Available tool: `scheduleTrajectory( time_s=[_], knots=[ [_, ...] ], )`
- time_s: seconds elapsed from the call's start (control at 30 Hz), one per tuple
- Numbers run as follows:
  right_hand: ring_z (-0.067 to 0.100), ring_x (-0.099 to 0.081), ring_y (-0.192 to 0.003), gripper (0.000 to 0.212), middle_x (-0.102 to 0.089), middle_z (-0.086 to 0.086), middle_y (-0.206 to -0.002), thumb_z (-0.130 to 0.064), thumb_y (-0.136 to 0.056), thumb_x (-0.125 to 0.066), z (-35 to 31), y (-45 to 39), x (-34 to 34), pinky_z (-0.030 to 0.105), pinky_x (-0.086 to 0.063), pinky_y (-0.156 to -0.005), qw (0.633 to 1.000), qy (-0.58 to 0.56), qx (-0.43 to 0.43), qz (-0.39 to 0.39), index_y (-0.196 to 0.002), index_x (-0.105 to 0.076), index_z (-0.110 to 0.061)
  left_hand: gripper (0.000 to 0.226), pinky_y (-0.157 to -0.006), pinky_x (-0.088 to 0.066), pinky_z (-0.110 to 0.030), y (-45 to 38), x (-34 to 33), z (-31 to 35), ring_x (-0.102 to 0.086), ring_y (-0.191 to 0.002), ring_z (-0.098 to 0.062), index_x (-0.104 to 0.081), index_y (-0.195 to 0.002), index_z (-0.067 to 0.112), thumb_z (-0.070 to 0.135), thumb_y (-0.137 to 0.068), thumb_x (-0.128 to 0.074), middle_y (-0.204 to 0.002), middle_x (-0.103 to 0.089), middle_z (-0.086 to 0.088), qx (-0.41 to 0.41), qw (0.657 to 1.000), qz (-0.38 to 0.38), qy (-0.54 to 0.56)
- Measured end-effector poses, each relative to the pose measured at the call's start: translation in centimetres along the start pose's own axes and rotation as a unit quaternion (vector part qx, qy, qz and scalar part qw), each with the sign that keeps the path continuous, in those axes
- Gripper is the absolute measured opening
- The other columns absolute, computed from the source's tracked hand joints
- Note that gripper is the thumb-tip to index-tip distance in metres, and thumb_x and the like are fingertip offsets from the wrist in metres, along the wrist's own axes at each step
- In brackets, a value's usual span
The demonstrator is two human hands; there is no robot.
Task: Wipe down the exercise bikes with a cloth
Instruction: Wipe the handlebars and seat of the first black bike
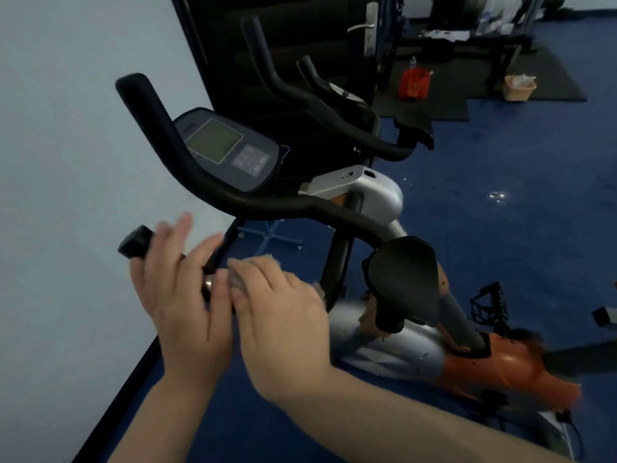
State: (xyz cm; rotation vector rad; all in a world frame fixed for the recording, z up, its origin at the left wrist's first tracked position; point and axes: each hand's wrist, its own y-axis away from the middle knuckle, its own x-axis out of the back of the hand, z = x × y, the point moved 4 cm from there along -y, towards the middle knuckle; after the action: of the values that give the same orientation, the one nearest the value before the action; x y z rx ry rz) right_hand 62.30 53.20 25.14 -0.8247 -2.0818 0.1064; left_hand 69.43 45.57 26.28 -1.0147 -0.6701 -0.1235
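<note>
A silver and orange exercise bike (387, 355) stands below me, with black handlebars (207, 188) and a console (227, 152) on top. My left hand (180, 295) lies over the near handlebar grip (137, 242), fingers spread. My right hand (280, 315) presses a grey cloth (238, 282) against the same bar, just right of the left hand; most of the cloth is hidden under the fingers. A black arm pad (404, 279) sits to the right of my hands.
A second bike's black handlebars (320, 105) rise behind the first, near a dark door (300, 35). A pale wall (66, 162) runs along the left. On the blue floor at the back sit a red bag (414, 83), a small basket (519, 86) and a black mat.
</note>
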Motion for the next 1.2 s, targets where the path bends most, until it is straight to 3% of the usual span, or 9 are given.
scheduleTrajectory(
  time_s=[0.13, 0.3, 0.43, 0.57, 0.7, 0.83, 1.0, 1.1, 1.2],
  knots=[
    [0.019, -0.058, -0.108, 0.047, -0.053, -0.006, -0.137, -0.035, -0.097, -0.035, 4.1, 1.5, 1.1, 0.039, -0.044, -0.097, 0.994, 0.033, 0.097, -0.046, -0.140, -0.046, -0.021, 0.048, -0.118, -0.003, -0.044, -0.2, 0.9, -0.9, -0.002, -0.149, -0.016, -0.045, -0.138, 0.008, 0.022, -0.092, -0.045, -0.156, -0.026, -0.010, 0.050, 0.999, 0.004, -0.007],
    [0.011, -0.051, -0.121, 0.040, -0.058, -0.010, -0.132, -0.032, -0.100, -0.033, 2.6, 1.3, 0.1, 0.038, -0.030, -0.111, 0.999, -0.017, 0.025, 0.027, -0.132, -0.056, -0.023, 0.045, -0.121, 0.001, -0.043, 1.4, 0.3, -0.6, 0.011, -0.149, -0.018, -0.040, -0.144, 0.013, 0.021, -0.100, -0.034, -0.160, -0.014, 0.000, 0.058, 0.996, -0.057, -0.041],
    [0.016, -0.037, -0.137, 0.043, -0.043, -0.004, -0.147, -0.026, -0.098, -0.047, 4.6, 3.7, 1.5, 0.037, -0.024, -0.117, 0.994, -0.015, 0.111, 0.017, -0.140, -0.047, -0.022, 0.047, -0.120, -0.005, -0.045, 4.3, 0.0, -0.2, 0.009, -0.150, -0.020, -0.034, -0.147, 0.021, 0.028, -0.101, -0.029, -0.162, -0.009, 0.008, 0.057, 0.992, -0.108, 0.034],
    [0.013, -0.032, -0.141, 0.044, -0.036, -0.009, -0.151, -0.023, -0.097, -0.050, 5.1, 5.5, 2.2, 0.020, -0.025, -0.114, 0.999, -0.025, 0.032, 0.035, -0.141, -0.046, -0.026, 0.055, -0.118, -0.006, -0.048, 5.7, -0.1, -0.1, 0.009, -0.150, -0.020, -0.024, -0.151, 0.027, 0.035, -0.098, -0.034, -0.163, 0.001, 0.010, 0.046, 0.982, -0.164, 0.080],
    [0.016, -0.045, -0.132, 0.044, -0.049, -0.004, -0.142, -0.011, -0.092, -0.061, 4.1, 5.5, 3.2, 0.026, -0.037, -0.109, 0.999, -0.006, -0.015, 0.047, -0.135, -0.055, -0.022, 0.057, -0.120, 0.005, -0.037, 6.1, -0.3, 1.2, 0.007, -0.150, -0.017, -0.021, -0.153, 0.022, 0.040, -0.099, -0.029, -0.163, -0.005, 0.009, -0.045, 0.964, -0.253, 0.064],
    [0.003, -0.049, -0.121, 0.040, -0.055, -0.011, -0.130, -0.006, -0.089, -0.061, 4.0, 6.6, 5.3, 0.016, -0.038, -0.104, 0.989, -0.038, -0.093, 0.106, -0.124, -0.062, -0.024, 0.057, -0.116, 0.019, -0.028, 7.2, -0.8, 3.9, 0.006, -0.148, -0.003, -0.014, -0.152, 0.029, 0.046, -0.099, -0.022, -0.159, -0.006, 0.022, -0.061, 0.935, -0.322, 0.134],
    [-0.003, -0.057, -0.109, 0.040, -0.057, -0.023, -0.115, -0.014, -0.091, -0.056, 5.3, 10.1, 9.2, 0.017, -0.050, -0.088, 0.949, -0.132, -0.152, 0.242, -0.124, -0.053, -0.036, 0.047, -0.116, 0.011, -0.018, 7.0, -1.6, 7.8, -0.012, -0.143, 0.009, -0.023, -0.145, 0.044, 0.044, -0.098, -0.028, -0.151, -0.018, 0.036, -0.024, 0.885, -0.343, 0.315],
    [0.000, -0.056, -0.105, 0.030, -0.058, -0.016, -0.110, -0.017, -0.092, -0.053, 7.4, 9.5, 12.3, 0.009, -0.044, -0.086, 0.932, -0.068, -0.140, 0.328, -0.118, -0.056, -0.030, 0.047, -0.118, 0.005, -0.020, 5.5, -2.9, 9.3, -0.013, -0.141, 0.012, -0.033, -0.146, 0.036, 0.037, -0.099, -0.034, -0.148, -0.023, 0.037, 0.018, 0.885, -0.313, 0.344],
    [-0.003, -0.052, -0.107, 0.020, -0.060, -0.011, -0.110, -0.019, -0.092, -0.057, 10.0, 5.9, 13.2, 0.014, -0.042, -0.092, 0.942, -0.083, -0.163, 0.281, -0.108, -0.066, -0.024, 0.049, -0.122, -0.003, -0.031, 4.2, -4.4, 10.5, -0.018, -0.141, 0.010, -0.036, -0.146, 0.029, 0.035, -0.097, -0.034, -0.148, -0.026, 0.033, 0.043, 0.887, -0.299, 0.349]
  ],
)
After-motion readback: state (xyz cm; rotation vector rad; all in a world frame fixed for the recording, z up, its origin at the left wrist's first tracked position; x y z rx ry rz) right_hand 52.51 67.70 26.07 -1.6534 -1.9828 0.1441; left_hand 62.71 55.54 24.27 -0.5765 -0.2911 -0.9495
